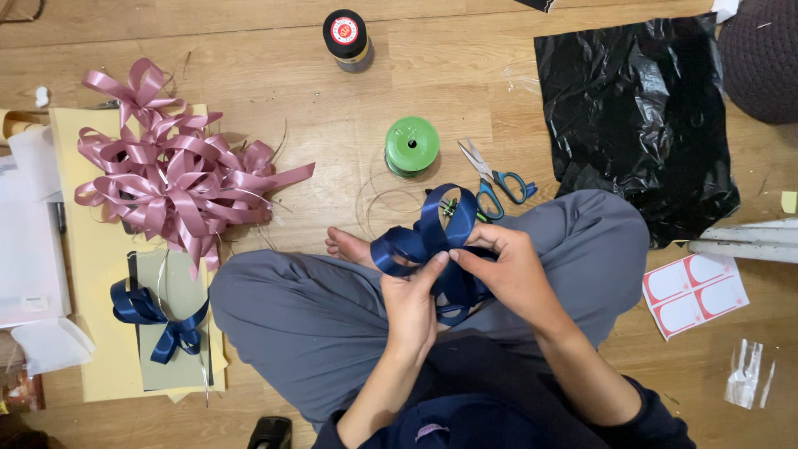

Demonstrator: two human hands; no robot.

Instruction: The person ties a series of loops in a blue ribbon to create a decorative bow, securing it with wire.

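Over the lap, the left hand and right hand both pinch a looped navy satin ribbon bow above the crossed legs. Beyond lie a black plastic sheet, a pink ribbon bow pile, a green wire spool and blue-handled scissors.

A pile of glossy pink satin ribbon bows is lying on the wooden floor, partly overlapping a pale yellow paper sheet. A finished navy ribbon bow is resting on a grey card below it. A green plastic spool is sitting just beside blue-handled scissors. A crumpled black plastic bag is spreading out to the right, with a red-bordered label sheet lying near it. A black-capped jar is standing at the top.
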